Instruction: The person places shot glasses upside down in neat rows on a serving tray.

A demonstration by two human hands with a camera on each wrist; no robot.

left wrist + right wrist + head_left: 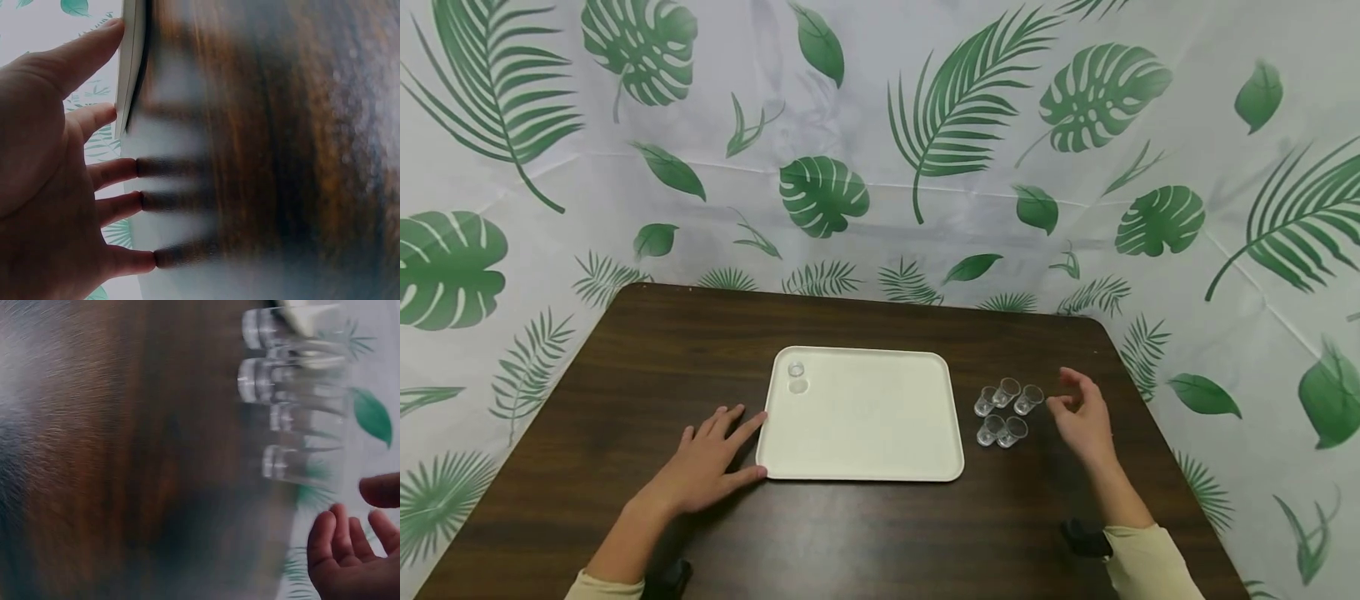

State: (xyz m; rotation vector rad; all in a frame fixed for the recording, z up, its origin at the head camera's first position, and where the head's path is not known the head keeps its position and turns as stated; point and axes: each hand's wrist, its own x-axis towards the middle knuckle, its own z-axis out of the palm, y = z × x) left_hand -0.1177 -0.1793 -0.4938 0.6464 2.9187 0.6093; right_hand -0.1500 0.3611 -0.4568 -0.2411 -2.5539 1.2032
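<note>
A cream rectangular tray (865, 417) lies on the dark wooden table. My left hand (709, 462) rests at its left edge, thumb and index finger touching the rim, the other fingertips down on the tabletop. One small clear shot glass (796, 369) stands in the tray's far left corner. To the right of the tray, several more clear shot glasses (990, 429) stand close together. Just right of that group, my right hand (1084, 414) hovers with fingers loosely bent and nothing between them. The right wrist view shows these glasses (256, 381) upright beside the hand (356, 550), apart from it.
The brown table (865, 542) extends around the tray, its far edge meeting a white cloth backdrop (865, 100) printed with green leaves. A dark device (1084, 539) sits at the right wrist, another (672, 577) at the left.
</note>
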